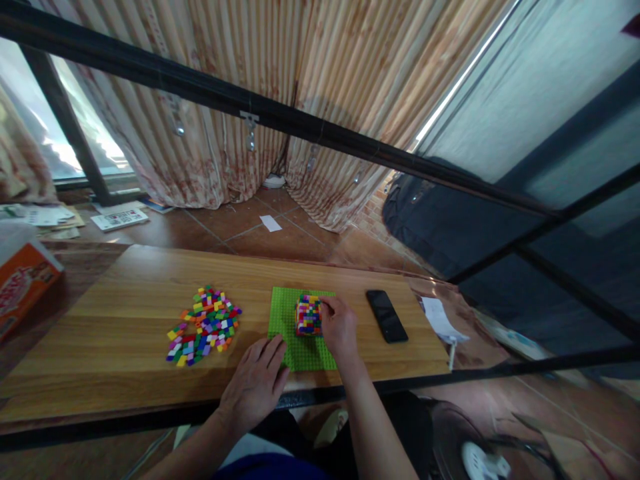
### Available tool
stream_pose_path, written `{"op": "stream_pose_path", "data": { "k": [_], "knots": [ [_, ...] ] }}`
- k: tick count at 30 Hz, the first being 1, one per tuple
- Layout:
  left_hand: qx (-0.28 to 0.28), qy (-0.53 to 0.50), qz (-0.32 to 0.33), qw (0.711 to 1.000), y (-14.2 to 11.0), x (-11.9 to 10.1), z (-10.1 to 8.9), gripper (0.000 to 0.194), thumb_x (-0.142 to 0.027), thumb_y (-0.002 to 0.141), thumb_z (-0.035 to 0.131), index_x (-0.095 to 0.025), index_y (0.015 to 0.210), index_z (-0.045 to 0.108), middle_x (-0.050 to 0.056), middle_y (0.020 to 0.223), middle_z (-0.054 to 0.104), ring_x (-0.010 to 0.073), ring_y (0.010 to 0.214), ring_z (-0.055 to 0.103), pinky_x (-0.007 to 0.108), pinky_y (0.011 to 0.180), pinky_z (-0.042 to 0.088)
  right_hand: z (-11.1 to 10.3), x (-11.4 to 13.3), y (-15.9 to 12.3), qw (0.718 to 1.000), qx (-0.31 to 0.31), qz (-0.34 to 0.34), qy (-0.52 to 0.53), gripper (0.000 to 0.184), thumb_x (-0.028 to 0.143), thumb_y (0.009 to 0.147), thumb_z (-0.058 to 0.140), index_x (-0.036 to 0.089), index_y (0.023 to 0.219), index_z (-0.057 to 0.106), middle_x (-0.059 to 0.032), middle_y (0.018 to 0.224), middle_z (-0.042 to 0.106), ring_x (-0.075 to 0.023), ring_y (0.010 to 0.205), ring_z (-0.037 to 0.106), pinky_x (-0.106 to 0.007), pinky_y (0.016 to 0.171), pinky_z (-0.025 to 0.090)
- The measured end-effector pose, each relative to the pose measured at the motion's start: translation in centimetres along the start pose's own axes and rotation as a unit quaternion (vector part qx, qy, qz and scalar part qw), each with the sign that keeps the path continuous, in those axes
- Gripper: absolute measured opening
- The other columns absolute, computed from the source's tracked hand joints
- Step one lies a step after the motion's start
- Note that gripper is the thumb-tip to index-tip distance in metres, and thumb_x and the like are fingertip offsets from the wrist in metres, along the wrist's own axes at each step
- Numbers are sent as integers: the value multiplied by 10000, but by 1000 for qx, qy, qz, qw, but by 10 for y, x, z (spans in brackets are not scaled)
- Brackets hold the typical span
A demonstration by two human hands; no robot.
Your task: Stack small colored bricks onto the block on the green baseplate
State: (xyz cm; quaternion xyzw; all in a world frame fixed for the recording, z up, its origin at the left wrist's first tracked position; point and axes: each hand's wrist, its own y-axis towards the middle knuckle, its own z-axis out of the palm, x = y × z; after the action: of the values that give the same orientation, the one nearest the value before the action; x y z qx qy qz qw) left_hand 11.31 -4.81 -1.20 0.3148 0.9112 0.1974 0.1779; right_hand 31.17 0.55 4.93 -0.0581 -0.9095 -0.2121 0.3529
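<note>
A multicolored brick block (307, 315) is standing on a green baseplate (283, 308), the right hand (340, 328) curling at the block's right side; I cannot tell whether it's pinching anything. The left hand (257, 379) is lying flat, unclenched, at the baseplate's near-left corner.

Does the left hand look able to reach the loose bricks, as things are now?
Probably yes: the left hand lies flat by the left side of the green baseplate, and I see no object between it and the loose bricks.
</note>
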Motion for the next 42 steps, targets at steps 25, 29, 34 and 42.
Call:
{"op": "stream_pose_path", "data": {
  "k": [25, 29, 34, 42],
  "knots": [
    [-6, -14, -1, 1000, 0, 0, -1, 357, -319, 906, 484, -169, 1202, 617, 92, 1252, 634, 268, 1109, 533, 431, 935, 478, 7, -14, 7, 998, -46, 38, 25, 187, 205, 783, 560, 180, 896, 708, -62, 962, 630, -153, 759, 590, -300, 761, 492],
    [-10, -10, 0, 1000, 0, 0, 0, 355, -312, 903, 487, -158, 1196, 616, 95, 1248, 637, 272, 1098, 534, 435, 926, 481, 8, -18, 10, 996, -55, 53, 51, 226, 274, 836, 534, 164, 942, 701, -82, 981, 646, -168, 815, 602, -305, 778, 486],
    [-2, 1, 6, 1000, 1, 0, -1, 357, -318, 902, 491, -147, 1189, 619, 93, 1254, 636, 275, 1105, 530, 433, 932, 478, 13, -21, 16, 995, -61, 60, 49, 235, 288, 842, 529, 162, 920, 711, -85, 942, 671, -190, 905, 603, -321, 843, 465],
    [-5, -6, 5, 1000, 1, 0, -2, 352, -313, 899, 499, -153, 1192, 613, 89, 1258, 633, 276, 1106, 534, 430, 941, 467, 19, -22, 18, 994, -41, 71, 70, 253, 314, 831, 526, 160, 842, 727, -73, 854, 701, -192, 822, 628, -315, 795, 472]
  ]
}}
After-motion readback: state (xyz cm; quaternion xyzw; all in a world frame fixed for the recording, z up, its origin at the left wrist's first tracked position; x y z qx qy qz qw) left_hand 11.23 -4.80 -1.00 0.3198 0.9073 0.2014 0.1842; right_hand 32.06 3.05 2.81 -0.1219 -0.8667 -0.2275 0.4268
